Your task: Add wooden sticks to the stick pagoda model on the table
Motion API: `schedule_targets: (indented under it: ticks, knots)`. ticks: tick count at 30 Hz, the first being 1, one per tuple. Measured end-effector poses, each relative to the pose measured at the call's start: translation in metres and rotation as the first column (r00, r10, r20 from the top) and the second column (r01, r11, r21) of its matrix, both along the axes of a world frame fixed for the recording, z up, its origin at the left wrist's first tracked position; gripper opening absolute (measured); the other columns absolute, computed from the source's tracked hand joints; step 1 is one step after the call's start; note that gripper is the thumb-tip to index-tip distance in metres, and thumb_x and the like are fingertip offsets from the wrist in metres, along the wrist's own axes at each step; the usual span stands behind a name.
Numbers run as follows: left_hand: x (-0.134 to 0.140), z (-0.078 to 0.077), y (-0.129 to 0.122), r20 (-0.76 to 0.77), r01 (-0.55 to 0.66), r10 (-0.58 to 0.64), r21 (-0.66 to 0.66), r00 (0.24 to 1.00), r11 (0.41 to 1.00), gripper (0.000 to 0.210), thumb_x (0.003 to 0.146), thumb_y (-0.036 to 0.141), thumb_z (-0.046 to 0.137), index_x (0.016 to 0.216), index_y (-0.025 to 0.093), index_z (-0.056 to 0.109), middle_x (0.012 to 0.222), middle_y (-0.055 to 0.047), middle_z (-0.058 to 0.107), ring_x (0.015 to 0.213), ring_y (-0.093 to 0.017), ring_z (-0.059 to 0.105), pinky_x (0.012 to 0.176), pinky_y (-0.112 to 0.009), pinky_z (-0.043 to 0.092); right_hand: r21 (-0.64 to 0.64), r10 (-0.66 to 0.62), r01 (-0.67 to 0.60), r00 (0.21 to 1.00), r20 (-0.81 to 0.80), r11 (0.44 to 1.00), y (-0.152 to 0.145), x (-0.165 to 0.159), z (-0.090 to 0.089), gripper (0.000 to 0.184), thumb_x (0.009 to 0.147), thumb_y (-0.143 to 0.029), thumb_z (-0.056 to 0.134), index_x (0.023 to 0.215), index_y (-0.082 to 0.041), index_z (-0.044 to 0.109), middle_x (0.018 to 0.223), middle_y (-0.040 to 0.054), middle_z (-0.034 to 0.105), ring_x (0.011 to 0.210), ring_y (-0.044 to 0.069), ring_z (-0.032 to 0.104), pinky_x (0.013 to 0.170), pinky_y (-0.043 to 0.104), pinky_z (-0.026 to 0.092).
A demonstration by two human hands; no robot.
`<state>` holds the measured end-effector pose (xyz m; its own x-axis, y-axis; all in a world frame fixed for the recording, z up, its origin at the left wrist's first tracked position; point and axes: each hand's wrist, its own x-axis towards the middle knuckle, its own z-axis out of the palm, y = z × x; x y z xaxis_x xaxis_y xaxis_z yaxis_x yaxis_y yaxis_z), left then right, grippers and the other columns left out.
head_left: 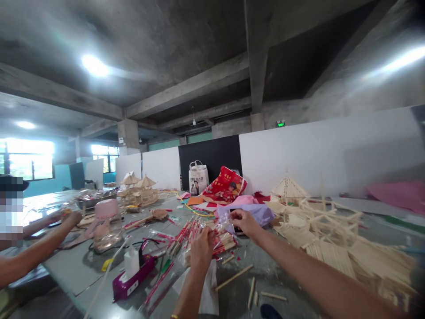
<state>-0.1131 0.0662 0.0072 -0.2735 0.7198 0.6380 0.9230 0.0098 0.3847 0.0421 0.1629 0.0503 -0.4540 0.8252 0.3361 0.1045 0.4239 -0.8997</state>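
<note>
Over the table, my left hand [201, 246] has its fingers pinched together on a clear plastic wrapper [223, 223]. My right hand [244, 222] pinches the same crinkled plastic from the other side. Just beneath lie pale wooden sticks [228, 241], some in wrappers with red print. More red-printed wrapped sticks [186, 235] lie in a loose pile left of my left hand. A lilac bag or cloth [262, 214] is behind my right hand. The fingertips partly cover what is inside the plastic.
Wooden stick models [332, 230] spread along the right, another model [137, 188] at back left. A purple power strip [134, 279], a pink-lidded jug [106, 221] and a red bag [226, 184] are on the table [83, 270]. Loose sticks [235, 277] lie in front. At left a co-worker's arms [43, 243] reach in.
</note>
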Motion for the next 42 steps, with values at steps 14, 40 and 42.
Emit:
schedule_targets:
  ticks: [14, 40, 42]
  knots:
    - [0.003, -0.001, 0.003, 0.092, 0.003, -0.005, 0.017, 0.996, 1.0, 0.012, 0.082, 0.02, 0.042, 0.08, 0.021, 0.054, 0.082, 0.0, 0.061, 0.081, -0.015, 0.055, 0.071, -0.024, 0.038, -0.102, 0.05, -0.045, 0.997, 0.05, 0.994, -0.005, 0.004, -0.016, 0.016, 0.087, -0.027, 0.055, 0.097, -0.013, 0.056, 0.088, 0.0015, 0.058, 0.068, 0.012, 0.057, 0.057, 0.026, 0.05]
    - [-0.001, -0.006, 0.007, -0.024, 0.121, -0.119, 0.101, 0.993, 0.988, 0.023, 0.087, 0.025, 0.036, 0.084, 0.02, 0.058, 0.086, -0.005, 0.062, 0.081, -0.017, 0.056, 0.07, -0.027, 0.041, -0.157, 0.072, -0.069, 0.997, 0.016, 0.985, -0.014, 0.008, 0.007, 0.018, 0.086, -0.028, 0.055, 0.095, -0.013, 0.058, 0.093, 0.0029, 0.059, 0.078, 0.016, 0.058, 0.068, 0.033, 0.05]
    - [-0.003, -0.007, 0.008, -0.052, 0.144, -0.141, 0.082, 0.989, 0.986, 0.022, 0.086, 0.024, 0.038, 0.086, 0.02, 0.06, 0.089, -0.005, 0.062, 0.083, -0.017, 0.055, 0.072, -0.028, 0.041, -0.185, 0.09, -0.079, 0.994, 0.054, 0.98, -0.011, 0.012, 0.009, 0.019, 0.087, -0.03, 0.055, 0.096, -0.013, 0.057, 0.093, 0.003, 0.059, 0.077, 0.015, 0.058, 0.066, 0.032, 0.051]
